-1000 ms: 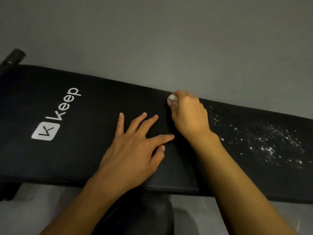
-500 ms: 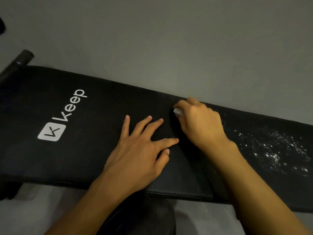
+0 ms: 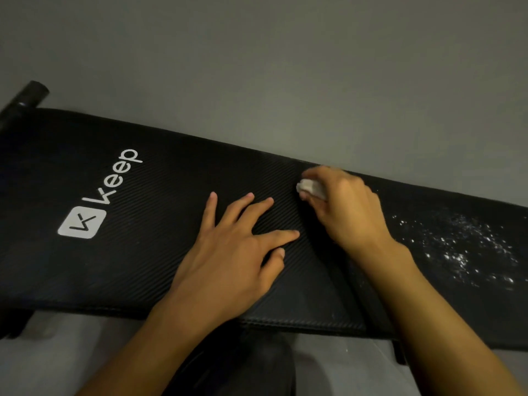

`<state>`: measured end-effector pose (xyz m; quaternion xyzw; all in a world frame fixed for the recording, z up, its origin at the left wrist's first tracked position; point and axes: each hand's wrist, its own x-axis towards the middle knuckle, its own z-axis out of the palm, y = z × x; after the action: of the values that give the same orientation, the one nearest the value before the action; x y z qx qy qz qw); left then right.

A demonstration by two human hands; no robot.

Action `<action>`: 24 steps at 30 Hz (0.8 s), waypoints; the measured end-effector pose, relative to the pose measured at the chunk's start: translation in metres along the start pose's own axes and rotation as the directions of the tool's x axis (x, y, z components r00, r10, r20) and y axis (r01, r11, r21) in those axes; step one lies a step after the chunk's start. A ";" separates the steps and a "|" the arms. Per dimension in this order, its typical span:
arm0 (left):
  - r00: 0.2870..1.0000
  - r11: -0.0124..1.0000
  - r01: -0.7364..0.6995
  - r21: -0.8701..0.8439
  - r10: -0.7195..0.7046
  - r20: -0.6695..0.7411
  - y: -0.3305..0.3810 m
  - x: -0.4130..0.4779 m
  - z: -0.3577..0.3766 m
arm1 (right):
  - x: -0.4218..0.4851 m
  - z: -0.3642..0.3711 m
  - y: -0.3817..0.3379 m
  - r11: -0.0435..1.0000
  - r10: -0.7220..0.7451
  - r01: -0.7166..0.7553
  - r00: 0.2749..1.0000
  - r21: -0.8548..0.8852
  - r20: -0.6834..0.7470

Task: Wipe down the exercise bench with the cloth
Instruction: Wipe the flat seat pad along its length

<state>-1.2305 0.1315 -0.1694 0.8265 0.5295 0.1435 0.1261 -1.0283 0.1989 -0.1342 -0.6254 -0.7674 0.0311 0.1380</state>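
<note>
While our right hand [image 3: 345, 207] clutched the small white cloth [image 3: 310, 187] against the far edge of the exercise bench [image 3: 143, 267], our left hand [image 3: 228, 252] lay flat beside it, fingers spread, holding nothing. We judged the wipe partly done: the logo end looked clean, while white specks [image 3: 463, 247] covered the right end. We saw no containers.

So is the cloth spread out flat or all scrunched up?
Scrunched up: the cloth is a small white wad poking out from the curled right hand.
</note>
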 end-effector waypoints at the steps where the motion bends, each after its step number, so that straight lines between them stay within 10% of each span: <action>1: 1.000 1.000 0.000 0.002 0.000 0.001 0.000 0.000 0.000 | -0.001 -0.001 0.000 1.000 0.023 -0.023 1.000 -0.019 -0.011; 24: 1.000 1.000 0.006 -0.012 -0.006 -0.022 0.004 0.002 0.002 | -0.139 -0.025 0.013 0.997 -0.066 0.065 0.998 0.028 0.018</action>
<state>-1.2257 0.1313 -0.1694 0.8226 0.5324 0.1554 0.1255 -0.9842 0.0637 -0.1376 -0.5976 -0.7883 0.0430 0.1401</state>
